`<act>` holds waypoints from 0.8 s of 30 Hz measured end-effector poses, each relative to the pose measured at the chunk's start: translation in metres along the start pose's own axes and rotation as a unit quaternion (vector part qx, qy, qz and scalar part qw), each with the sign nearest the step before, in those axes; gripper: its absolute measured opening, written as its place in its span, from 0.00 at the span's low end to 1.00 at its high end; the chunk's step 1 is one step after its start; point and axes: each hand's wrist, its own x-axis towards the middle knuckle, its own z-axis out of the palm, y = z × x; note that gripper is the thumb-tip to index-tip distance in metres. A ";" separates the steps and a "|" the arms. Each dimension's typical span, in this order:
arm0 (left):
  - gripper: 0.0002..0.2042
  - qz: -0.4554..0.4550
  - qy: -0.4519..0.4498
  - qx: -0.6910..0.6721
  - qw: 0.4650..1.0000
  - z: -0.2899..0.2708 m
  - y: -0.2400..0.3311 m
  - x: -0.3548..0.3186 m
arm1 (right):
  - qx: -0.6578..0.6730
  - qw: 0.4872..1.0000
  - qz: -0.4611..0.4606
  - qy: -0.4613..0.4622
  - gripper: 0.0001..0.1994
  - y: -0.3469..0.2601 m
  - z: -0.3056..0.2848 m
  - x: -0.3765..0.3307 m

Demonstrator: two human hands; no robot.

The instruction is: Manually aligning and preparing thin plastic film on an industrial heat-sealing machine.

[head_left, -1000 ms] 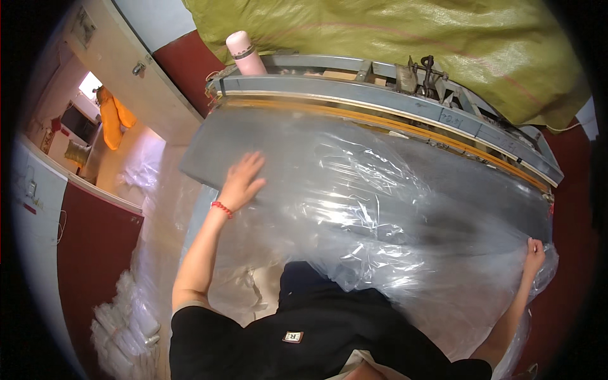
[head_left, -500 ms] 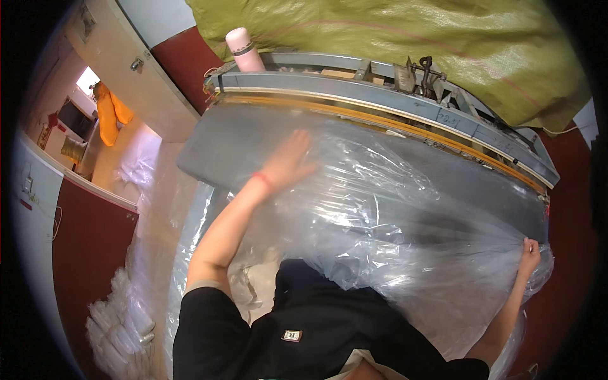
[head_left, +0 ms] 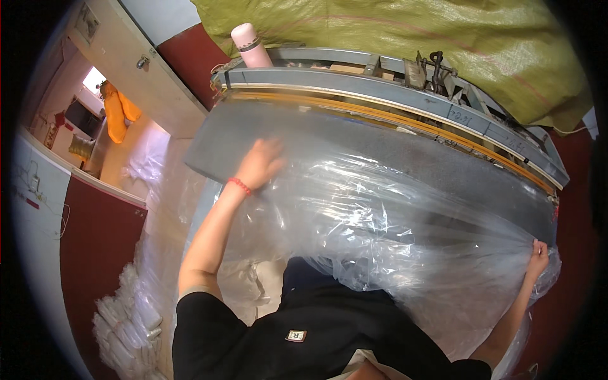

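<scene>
A large sheet of clear plastic film (head_left: 354,209) lies rumpled over the front of a long grey padded work surface (head_left: 234,130) and hangs down before me. My left hand (head_left: 259,166), with a red bead bracelet (head_left: 239,185) at its wrist, is over the left part of the surface beside the film's edge. Its fingers are extended, somewhat smeared by motion, and no held thing shows. At the far right end, my right hand (head_left: 539,256) pinches a gathered edge of the film. Folds run from that pinch toward the middle.
Behind the surface runs a grey metal frame (head_left: 335,79) with orange strips and a dark clamp (head_left: 436,69). A pink bottle (head_left: 252,47) stands at its left end. Green woven sheeting (head_left: 380,28) hangs behind. Bundled plastic bags (head_left: 130,323) lie lower left, near an open door (head_left: 142,76).
My left hand has moved left over the grey surface. My right hand keeps its pinch on the film at the right end. The whole view has shifted slightly.
</scene>
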 end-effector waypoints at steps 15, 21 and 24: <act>0.06 -0.146 0.177 0.049 0.972 0.024 -0.020 0.055 | 0.124 0.989 0.022 0.081 0.10 0.023 -0.005 0.011; 0.07 -0.298 0.284 -0.231 0.882 0.053 -0.072 0.074 | 0.303 0.938 0.153 0.068 0.10 0.021 0.018 0.053; 0.08 -0.329 0.385 -0.411 0.758 0.057 -0.072 0.101 | 0.180 0.971 0.082 0.137 0.11 -0.007 0.058 0.079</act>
